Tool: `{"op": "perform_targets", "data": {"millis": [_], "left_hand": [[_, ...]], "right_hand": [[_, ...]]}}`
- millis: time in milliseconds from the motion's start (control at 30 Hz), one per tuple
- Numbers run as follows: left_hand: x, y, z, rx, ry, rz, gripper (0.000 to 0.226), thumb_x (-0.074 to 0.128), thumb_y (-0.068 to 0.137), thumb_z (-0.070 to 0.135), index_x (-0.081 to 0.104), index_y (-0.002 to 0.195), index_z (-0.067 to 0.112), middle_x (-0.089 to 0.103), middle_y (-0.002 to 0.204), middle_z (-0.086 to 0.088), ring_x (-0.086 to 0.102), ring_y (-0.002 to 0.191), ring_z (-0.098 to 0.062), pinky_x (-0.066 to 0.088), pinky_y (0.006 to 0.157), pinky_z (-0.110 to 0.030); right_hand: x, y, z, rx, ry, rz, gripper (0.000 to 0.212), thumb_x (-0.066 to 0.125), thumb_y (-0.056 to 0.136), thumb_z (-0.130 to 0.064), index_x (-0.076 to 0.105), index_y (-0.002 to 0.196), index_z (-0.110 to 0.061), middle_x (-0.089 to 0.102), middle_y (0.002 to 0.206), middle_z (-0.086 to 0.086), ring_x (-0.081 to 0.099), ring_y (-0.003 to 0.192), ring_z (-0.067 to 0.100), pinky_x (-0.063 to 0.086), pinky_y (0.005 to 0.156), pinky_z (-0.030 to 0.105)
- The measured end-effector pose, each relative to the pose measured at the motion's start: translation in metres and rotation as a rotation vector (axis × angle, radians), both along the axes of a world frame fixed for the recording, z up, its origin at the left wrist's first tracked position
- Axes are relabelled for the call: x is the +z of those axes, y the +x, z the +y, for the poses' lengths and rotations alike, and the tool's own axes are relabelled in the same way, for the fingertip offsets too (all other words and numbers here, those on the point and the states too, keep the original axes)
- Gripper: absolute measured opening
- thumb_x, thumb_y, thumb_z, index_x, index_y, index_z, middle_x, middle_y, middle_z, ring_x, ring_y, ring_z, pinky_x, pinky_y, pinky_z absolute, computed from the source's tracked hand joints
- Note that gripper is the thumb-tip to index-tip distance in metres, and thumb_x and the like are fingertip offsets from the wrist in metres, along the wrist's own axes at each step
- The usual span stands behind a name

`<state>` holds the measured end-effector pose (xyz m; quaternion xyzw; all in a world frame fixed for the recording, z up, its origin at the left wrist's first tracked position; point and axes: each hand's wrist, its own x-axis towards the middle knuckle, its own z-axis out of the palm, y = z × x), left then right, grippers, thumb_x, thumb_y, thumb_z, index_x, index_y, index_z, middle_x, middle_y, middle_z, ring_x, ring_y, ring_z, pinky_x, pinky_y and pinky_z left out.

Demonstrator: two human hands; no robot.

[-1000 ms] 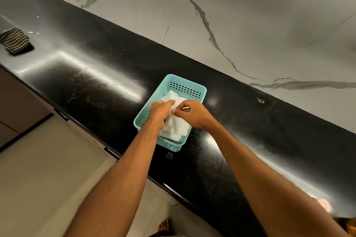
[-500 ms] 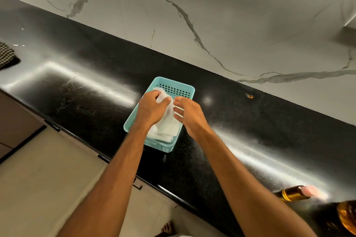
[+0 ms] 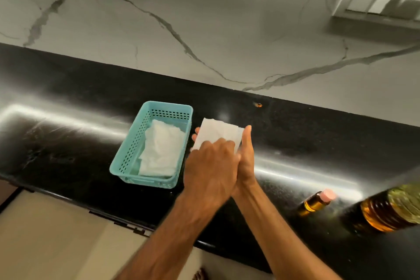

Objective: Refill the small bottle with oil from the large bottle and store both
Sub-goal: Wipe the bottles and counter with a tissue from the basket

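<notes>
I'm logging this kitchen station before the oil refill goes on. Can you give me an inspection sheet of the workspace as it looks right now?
Surface: black countertop, glossy, with light glare streaks.
Job's things: small bottle with pink cap and large bottle, both holding amber oil, at the right end; the large one runs out of frame.
Clutter: teal basket holding white tissues; small orange speck near the wall.
Grippers: left hand and right hand together hold a white tissue beside the basket.
Cables: nothing seen.
Surroundings: marble-veined wall, switch panel, floor below.
</notes>
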<state>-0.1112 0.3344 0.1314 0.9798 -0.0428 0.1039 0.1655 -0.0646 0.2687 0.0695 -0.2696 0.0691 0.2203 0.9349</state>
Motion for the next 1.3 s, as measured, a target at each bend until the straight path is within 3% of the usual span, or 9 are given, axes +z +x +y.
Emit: {"op": "perform_targets", "data": {"millis": [67,167,300,500,600,733,967,1133,1300], "left_hand": [[-0.001,-0.027,-0.008,-0.099,-0.120,-0.029,0.028,0.052,0.091,0.049,0.062,0.109,0.030,0.068,0.101,0.007,0.065,0.090,-0.015,0.053,0.074,-0.034],[-0.021,-0.051,-0.005,-0.088,-0.359,0.102,0.032,0.053,0.086,0.056,0.060,0.112,0.039,0.067,0.101,0.024,0.063,0.084,0.002,0.054,0.074,-0.022],[-0.065,-0.051,-0.002,0.022,-0.654,0.174,0.008,0.064,0.084,0.038,0.065,0.091,0.041,0.067,0.082,0.026,0.065,0.071,0.001,0.054,0.063,-0.020],[-0.121,-0.028,-0.072,-0.150,-0.579,0.409,0.027,0.069,0.083,0.031,0.061,0.108,0.039,0.067,0.090,0.021,0.063,0.074,0.001,0.057,0.077,-0.037],[-0.126,-0.014,-0.121,-0.320,-0.458,0.409,0.044,0.068,0.082,0.043,0.053,0.123,0.037,0.063,0.111,0.018,0.062,0.087,0.000,0.054,0.083,-0.034],[-0.124,0.001,-0.172,-0.453,-0.322,0.386,0.056,0.066,0.079,0.055,0.040,0.127,0.043,0.054,0.127,0.015,0.056,0.109,-0.009,0.052,0.086,-0.037],[-0.127,0.015,-0.202,-0.440,-0.397,0.336,0.023,0.071,0.084,0.029,0.059,0.104,0.027,0.070,0.093,0.007,0.066,0.086,-0.014,0.055,0.077,-0.036],[-0.109,0.016,-0.191,-0.416,-0.743,0.379,0.025,0.079,0.075,0.019,0.067,0.096,0.025,0.074,0.093,0.012,0.069,0.090,-0.001,0.055,0.086,-0.030],[-0.077,0.013,-0.191,-0.379,-0.820,0.397,0.029,0.079,0.075,0.012,0.069,0.101,0.020,0.072,0.100,0.004,0.070,0.090,-0.012,0.057,0.084,-0.033]], "right_hand": [[-0.002,-0.018,-0.025,0.020,-0.037,0.042,0.091,0.032,0.086,-0.077,0.046,0.142,-0.005,0.037,0.148,0.028,0.041,0.131,0.041,0.028,0.115,0.052],[-0.004,-0.056,-0.067,0.030,-0.183,0.158,0.070,0.058,0.084,-0.058,0.059,0.129,-0.005,0.058,0.129,0.027,0.058,0.115,0.038,0.045,0.102,0.051],[-0.028,-0.116,-0.124,0.029,-0.540,0.356,0.044,0.069,0.082,-0.030,0.057,0.121,-0.014,0.070,0.113,0.020,0.067,0.105,0.036,0.053,0.092,0.051],[-0.050,-0.174,-0.199,-0.254,-0.635,0.583,0.034,0.066,0.088,-0.020,0.060,0.121,-0.011,0.070,0.111,0.016,0.064,0.105,0.036,0.051,0.094,0.054],[-0.058,-0.182,-0.236,-0.445,-0.734,0.602,0.030,0.063,0.091,-0.019,0.061,0.120,-0.010,0.073,0.105,0.009,0.068,0.096,0.028,0.057,0.076,0.041],[-0.068,-0.162,-0.270,-0.558,-1.029,0.515,0.038,0.058,0.096,-0.022,0.056,0.131,-0.009,0.068,0.106,0.004,0.064,0.088,0.014,0.048,0.070,0.029],[-0.065,-0.107,-0.273,-0.597,-1.289,0.209,0.027,0.057,0.095,-0.014,0.063,0.120,-0.005,0.065,0.096,-0.005,0.061,0.089,0.007,0.043,0.072,0.009],[-0.057,-0.095,-0.268,-0.449,-1.302,0.034,0.021,0.054,0.097,-0.018,0.067,0.098,-0.002,0.070,0.092,0.020,0.065,0.092,0.035,0.052,0.075,0.046],[-0.042,-0.101,-0.255,-0.321,-1.268,-0.180,0.030,0.046,0.100,-0.033,0.065,0.102,-0.010,0.066,0.083,0.017,0.063,0.073,0.025,0.051,0.067,0.046]]}}
